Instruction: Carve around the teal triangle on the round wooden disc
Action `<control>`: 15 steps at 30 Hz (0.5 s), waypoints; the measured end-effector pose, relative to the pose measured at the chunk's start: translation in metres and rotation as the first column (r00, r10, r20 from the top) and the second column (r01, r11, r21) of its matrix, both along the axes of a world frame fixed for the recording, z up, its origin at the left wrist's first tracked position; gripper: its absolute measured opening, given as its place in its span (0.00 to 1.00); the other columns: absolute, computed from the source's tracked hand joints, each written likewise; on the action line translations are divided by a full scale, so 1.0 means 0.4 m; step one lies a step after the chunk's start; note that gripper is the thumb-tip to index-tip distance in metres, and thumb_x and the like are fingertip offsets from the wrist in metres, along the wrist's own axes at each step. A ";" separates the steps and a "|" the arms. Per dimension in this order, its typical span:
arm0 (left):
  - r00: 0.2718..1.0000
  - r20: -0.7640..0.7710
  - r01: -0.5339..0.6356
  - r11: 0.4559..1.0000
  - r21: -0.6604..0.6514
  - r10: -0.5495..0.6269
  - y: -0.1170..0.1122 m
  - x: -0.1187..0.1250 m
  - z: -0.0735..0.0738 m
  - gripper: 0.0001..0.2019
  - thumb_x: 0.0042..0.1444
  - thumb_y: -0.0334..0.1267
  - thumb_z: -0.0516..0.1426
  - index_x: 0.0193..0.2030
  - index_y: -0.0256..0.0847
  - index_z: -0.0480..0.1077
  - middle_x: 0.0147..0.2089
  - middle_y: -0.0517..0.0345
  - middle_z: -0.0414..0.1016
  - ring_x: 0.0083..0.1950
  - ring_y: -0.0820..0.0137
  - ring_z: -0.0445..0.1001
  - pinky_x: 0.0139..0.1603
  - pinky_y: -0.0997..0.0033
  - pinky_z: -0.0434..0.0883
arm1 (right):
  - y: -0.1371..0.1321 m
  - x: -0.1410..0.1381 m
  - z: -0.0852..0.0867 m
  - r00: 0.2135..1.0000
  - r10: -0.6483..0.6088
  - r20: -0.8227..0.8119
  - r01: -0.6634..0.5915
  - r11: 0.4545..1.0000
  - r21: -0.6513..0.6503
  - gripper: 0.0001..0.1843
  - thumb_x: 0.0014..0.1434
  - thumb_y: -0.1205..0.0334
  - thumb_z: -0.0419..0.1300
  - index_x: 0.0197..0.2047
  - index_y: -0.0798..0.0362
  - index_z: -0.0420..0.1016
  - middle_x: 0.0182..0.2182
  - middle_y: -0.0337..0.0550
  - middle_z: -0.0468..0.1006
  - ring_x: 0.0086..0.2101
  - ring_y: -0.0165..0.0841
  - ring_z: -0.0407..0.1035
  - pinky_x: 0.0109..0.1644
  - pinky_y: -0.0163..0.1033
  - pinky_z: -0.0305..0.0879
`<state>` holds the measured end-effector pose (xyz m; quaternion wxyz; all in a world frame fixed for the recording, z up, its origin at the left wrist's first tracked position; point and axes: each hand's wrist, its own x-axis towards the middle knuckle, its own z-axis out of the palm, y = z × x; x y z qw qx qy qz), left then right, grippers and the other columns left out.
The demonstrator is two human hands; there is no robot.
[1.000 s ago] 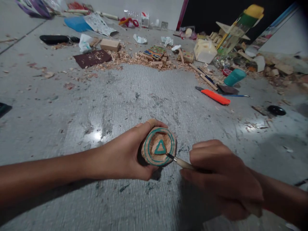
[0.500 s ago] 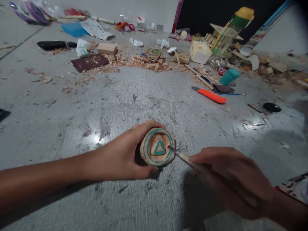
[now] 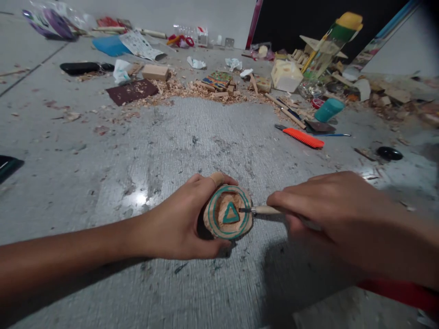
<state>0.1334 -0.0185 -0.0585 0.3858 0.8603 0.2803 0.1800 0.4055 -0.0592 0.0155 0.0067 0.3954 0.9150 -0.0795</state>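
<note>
Clasping a round pale-wood disc (image 3: 229, 212) with the left hand (image 3: 181, 217), near centre, over a speckled grey surface (image 3: 164, 151); gripped from the left side, thumb at the near edge, forefinger with tan bandage (image 3: 216, 178) at the far edge. Marked with teal rings and, inside the carved hollow, a teal triangle.

Gripping a thin pale-handled carving tool (image 3: 265, 210) with the right hand (image 3: 336, 214), fingers wrapped around the handle; pointed left, tip at the hollow's right side, just beside the triangle. Rear of handle partly hidden by the right hand.

Noting right, beyond the right hand: an orange ridged-handled cutter (image 3: 303, 137), a teal cylinder (image 3: 329, 110), a glossy black rounded object (image 3: 389, 153). Noting far, across the middle: a bank of pale wood shavings (image 3: 181, 87), edged left by a dark brown flat sheet (image 3: 133, 91) and a pale rectangular wood block (image 3: 155, 72), right by a cream blocky object (image 3: 286, 75). Farther left: a long black-handled object (image 3: 80, 68).
</note>
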 end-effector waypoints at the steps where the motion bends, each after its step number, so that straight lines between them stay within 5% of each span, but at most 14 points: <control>1: 1.000 -0.006 -0.003 1.000 0.011 0.003 0.000 -0.001 -0.001 0.40 0.48 0.47 0.70 0.64 0.46 0.56 0.55 0.54 0.74 0.54 0.56 0.74 0.56 0.55 0.67 | 0.004 -0.006 0.003 0.999 0.022 0.036 -0.022 1.000 0.006 0.08 0.65 0.67 0.51 0.37 0.50 0.70 0.25 0.37 0.73 0.23 0.30 0.61 0.31 0.41 0.45; 15: 1.000 0.025 0.007 0.997 0.076 -0.009 0.004 0.005 -0.006 0.38 0.46 0.46 0.69 0.61 0.44 0.57 0.51 0.54 0.75 0.50 0.56 0.75 0.56 0.52 0.67 | 0.026 -0.041 0.039 0.988 0.097 0.120 -0.106 0.992 0.075 0.09 0.63 0.62 0.55 0.29 0.49 0.65 0.20 0.34 0.68 0.20 0.29 0.51 0.30 0.43 0.34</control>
